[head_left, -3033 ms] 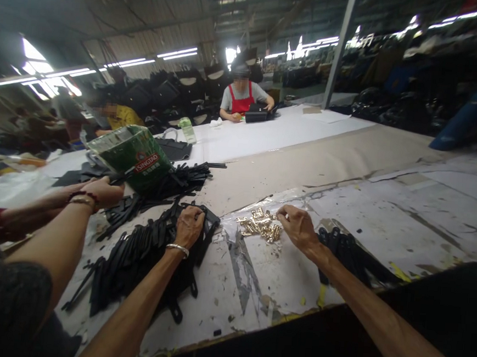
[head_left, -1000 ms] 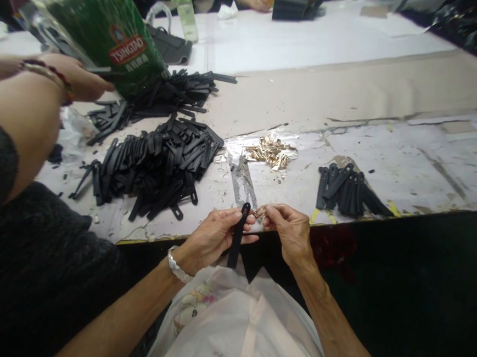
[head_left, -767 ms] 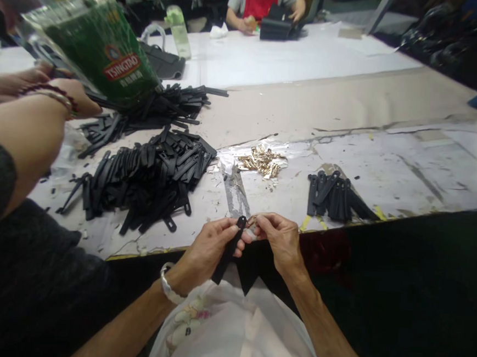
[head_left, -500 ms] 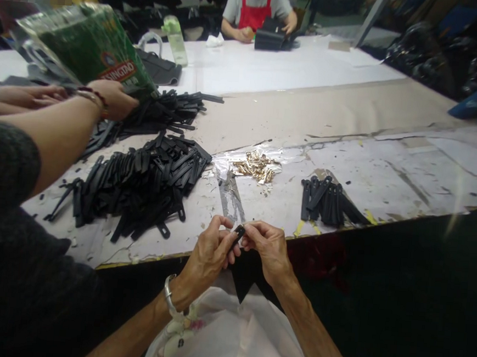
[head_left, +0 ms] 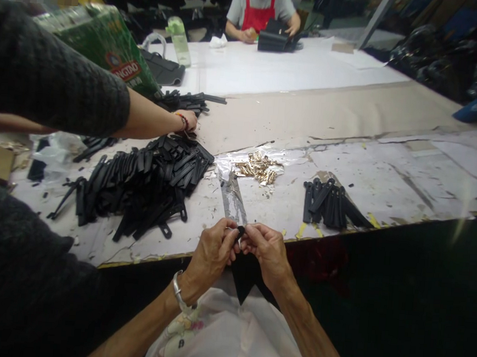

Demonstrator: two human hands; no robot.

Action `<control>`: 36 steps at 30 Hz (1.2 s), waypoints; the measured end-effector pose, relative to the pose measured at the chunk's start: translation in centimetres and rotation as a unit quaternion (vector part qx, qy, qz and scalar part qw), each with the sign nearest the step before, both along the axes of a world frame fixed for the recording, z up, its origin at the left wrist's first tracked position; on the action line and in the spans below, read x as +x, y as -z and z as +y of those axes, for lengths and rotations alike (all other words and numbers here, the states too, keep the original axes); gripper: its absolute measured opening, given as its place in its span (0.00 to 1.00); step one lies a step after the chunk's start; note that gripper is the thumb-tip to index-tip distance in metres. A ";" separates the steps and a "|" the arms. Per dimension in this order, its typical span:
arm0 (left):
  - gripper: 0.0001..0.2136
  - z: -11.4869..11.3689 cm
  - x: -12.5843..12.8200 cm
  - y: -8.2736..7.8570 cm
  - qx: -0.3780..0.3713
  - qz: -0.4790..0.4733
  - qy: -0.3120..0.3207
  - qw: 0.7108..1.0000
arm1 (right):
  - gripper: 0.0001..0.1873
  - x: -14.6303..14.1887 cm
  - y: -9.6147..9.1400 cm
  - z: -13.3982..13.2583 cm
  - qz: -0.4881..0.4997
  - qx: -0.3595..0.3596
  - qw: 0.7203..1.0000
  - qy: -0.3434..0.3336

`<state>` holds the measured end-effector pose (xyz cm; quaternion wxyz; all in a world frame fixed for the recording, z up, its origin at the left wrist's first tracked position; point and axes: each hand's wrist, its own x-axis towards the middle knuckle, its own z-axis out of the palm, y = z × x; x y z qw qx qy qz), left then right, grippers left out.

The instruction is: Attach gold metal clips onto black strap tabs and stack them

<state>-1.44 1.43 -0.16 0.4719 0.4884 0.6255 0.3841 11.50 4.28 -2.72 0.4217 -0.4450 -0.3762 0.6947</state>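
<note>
My left hand (head_left: 215,245) is closed, its thumb and fingers pinching a short black strap (head_left: 240,232) just in front of the table edge. Against the strap's upper end my right hand (head_left: 266,252) is closed too, thumb and fingertips pressed together. Most of the strap is covered by my fingers, and any small part between them is too hidden to make out. Beyond my hands lies a heap of small gold metal fittings (head_left: 259,168) on clear plastic. A large pile of black straps (head_left: 147,182) is to the left, a small bunch of black straps (head_left: 327,203) to the right.
A co-worker's arm (head_left: 152,114) reaches in from the left over more straps, near a green box (head_left: 108,53). Across the table (head_left: 296,76) a person in a red apron (head_left: 258,9) handles a black item. A green bottle (head_left: 178,40) stands at the back left.
The co-worker's arm has swung right and off the green box, to the straps beside it. My fingers have come closer together, covering more of the strap's end.
</note>
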 end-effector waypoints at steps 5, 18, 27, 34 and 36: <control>0.09 0.4 -0.2 -0.5 0.057 0.075 0.026 0.995 | 0.12 -0.2 -0.4 -0.1 -0.082 0.071 0.994 0.034; 0.10 0.8 0.6 -1.2 0.056 0.073 0.064 0.994 | 0.08 0.6 -0.8 -0.1 -0.130 0.102 0.984 0.066; 0.14 1.1 0.3 0.2 -0.017 -0.041 0.055 0.997 | 0.17 1.0 -0.4 0.4 0.010 0.001 1.000 -0.001; 0.16 1.2 0.3 0.3 -0.034 -0.023 0.055 0.998 | 0.14 1.0 0.8 0.3 -0.087 0.064 0.994 0.029; 0.17 1.4 0.2 0.4 -0.041 -0.029 0.058 0.997 | 0.14 1.0 1.0 0.2 -0.106 0.079 0.990 0.042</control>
